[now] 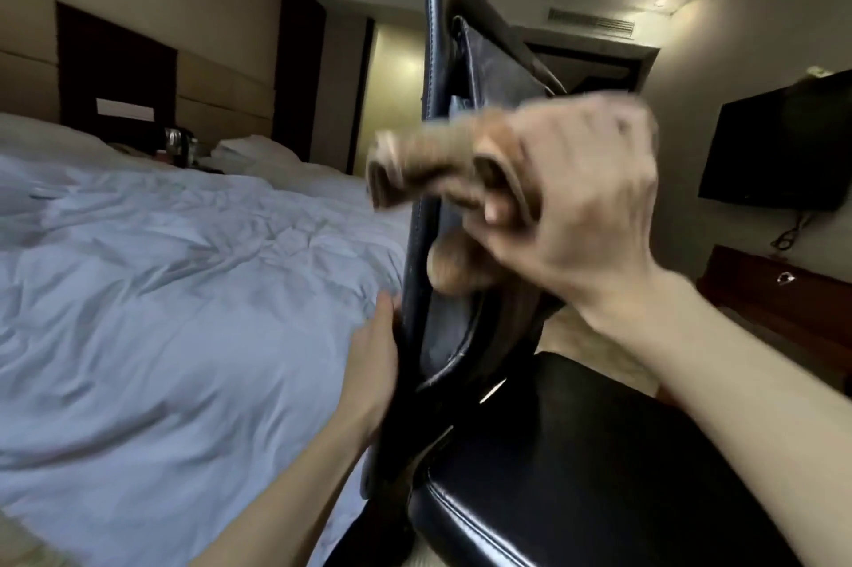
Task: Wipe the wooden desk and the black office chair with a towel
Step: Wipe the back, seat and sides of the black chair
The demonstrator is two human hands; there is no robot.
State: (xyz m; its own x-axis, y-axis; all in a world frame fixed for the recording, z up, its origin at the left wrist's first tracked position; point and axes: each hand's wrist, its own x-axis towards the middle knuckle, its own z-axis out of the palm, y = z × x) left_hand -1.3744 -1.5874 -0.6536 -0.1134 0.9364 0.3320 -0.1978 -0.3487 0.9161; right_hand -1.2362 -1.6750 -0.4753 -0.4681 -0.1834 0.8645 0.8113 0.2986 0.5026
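The black office chair [465, 73] fills the middle of the view, its tall backrest upright and its padded seat [576, 465] at the lower right. My right hand [576, 207] is shut on a bunched brown towel [415, 161] pressed against the front of the backrest at mid height; both are motion-blurred. A fold of towel hangs below the hand [454, 262]. My left hand [373, 363] grips the left edge of the backrest lower down, with the fingers hidden behind it. The wooden desk is only partly seen at the far right [760, 294].
A bed with a rumpled white duvet [161, 290] lies close on the left of the chair. A dark TV [779, 147] hangs on the right wall with a cable below it. A nightstand with small items [177, 147] stands beyond the bed. A doorway [594, 68] opens behind the chair.
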